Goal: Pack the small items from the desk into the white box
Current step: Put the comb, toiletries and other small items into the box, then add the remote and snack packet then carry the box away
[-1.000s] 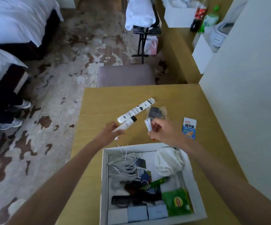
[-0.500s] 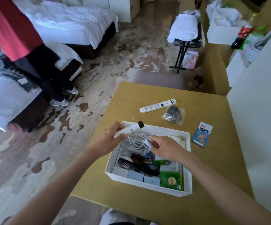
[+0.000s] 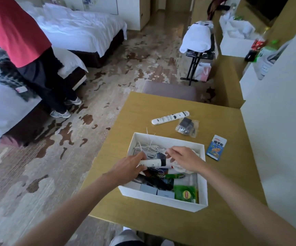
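- Reaching into the white box (image 3: pixel 203 176) from its left edge, the left hand (image 3: pixel 128 168) is clamped on a small white tube with a black cap (image 3: pixel 152 162), held level just above the things already packed.
- Inside the box, a coil of white cable (image 3: pixel 148 148) lies in the far left corner, a black comb (image 3: pixel 141 179) sits along the near left side, and a green Lipton tea packet (image 3: pixel 186 193) fills the near right corner.
- Over the far middle of the box, the right hand (image 3: pixel 183 159) hovers with fingers loosely curled; whether it pinches anything, I cannot tell.
- On the tabletop beyond the box's far edge lie a long white tube (image 3: pixel 170 117) and, just beside it, a clear bag with dark items (image 3: pixel 187 127).
- Near the tabletop's right edge, apart from the box, lies a blue snack packet (image 3: pixel 216 147).
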Demonstrator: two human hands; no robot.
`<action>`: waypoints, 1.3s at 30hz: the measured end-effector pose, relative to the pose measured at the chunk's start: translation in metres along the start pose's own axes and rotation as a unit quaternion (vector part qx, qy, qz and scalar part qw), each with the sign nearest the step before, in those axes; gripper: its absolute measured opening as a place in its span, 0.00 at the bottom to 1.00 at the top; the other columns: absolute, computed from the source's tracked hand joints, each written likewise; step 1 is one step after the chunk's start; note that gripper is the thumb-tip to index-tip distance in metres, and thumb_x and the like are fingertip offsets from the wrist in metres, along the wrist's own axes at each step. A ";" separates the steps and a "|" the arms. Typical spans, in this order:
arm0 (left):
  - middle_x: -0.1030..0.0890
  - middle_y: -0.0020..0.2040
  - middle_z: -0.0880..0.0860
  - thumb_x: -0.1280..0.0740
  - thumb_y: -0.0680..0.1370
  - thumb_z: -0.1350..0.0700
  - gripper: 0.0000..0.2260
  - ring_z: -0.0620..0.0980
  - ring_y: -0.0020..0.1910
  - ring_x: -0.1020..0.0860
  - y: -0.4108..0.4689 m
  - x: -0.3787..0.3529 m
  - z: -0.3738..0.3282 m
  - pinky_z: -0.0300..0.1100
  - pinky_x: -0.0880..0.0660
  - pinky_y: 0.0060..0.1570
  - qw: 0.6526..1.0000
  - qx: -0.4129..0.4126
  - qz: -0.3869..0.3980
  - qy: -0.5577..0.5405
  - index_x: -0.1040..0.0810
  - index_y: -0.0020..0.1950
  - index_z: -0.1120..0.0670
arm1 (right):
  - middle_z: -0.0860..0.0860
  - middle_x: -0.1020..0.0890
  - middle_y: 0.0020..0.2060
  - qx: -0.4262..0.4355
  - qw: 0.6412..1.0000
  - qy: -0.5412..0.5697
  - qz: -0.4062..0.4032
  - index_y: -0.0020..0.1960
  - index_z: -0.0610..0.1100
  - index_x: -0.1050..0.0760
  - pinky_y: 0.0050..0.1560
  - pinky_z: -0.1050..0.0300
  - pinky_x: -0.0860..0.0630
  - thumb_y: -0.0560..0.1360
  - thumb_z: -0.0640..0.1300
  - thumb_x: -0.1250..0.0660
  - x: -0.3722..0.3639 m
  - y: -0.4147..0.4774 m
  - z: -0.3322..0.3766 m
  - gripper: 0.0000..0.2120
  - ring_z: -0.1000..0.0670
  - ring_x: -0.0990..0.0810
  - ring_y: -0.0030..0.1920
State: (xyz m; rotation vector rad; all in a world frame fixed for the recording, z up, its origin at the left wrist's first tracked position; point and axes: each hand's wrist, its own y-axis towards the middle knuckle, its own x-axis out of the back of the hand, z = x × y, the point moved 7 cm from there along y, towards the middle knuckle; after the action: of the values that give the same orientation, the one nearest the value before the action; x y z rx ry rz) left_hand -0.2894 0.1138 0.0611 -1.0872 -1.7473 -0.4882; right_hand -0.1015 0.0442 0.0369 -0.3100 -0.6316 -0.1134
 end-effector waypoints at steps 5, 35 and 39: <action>0.21 0.60 0.53 0.42 0.81 0.50 0.10 0.53 0.51 0.22 0.024 -0.020 -0.016 0.45 0.25 0.41 0.995 -0.067 0.023 0.075 0.34 0.60 0.52 | 0.62 0.19 0.53 0.008 0.997 -0.016 0.079 0.58 0.54 0.21 0.48 0.67 0.27 0.70 0.70 0.36 -0.005 -0.014 0.009 0.26 0.63 0.21 0.51; 0.18 0.51 0.52 0.42 0.79 0.57 0.13 0.55 0.48 0.20 0.100 0.045 -0.008 0.51 0.22 0.43 0.976 -0.178 -0.117 0.040 0.24 0.61 0.54 | 0.52 0.18 0.52 -0.020 0.988 -0.110 -0.103 0.59 0.45 0.22 0.53 0.53 0.22 0.79 0.47 0.37 0.050 0.038 0.006 0.11 0.54 0.21 0.52; 0.18 0.54 0.49 0.42 0.79 0.56 0.12 0.54 0.49 0.20 0.143 0.066 0.012 0.47 0.22 0.40 0.984 -0.129 -0.123 0.009 0.24 0.60 0.51 | 0.53 0.18 0.52 -0.045 0.984 -0.074 -0.156 0.57 0.44 0.22 0.50 0.63 0.26 0.79 0.44 0.36 0.071 0.054 0.000 0.09 0.55 0.21 0.53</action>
State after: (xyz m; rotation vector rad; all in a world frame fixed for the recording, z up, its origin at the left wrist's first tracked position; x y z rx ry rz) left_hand -0.1833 0.2265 0.0930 -1.0417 -1.8475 -0.8958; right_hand -0.0343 0.0951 0.0656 -0.3059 -0.8222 -0.4227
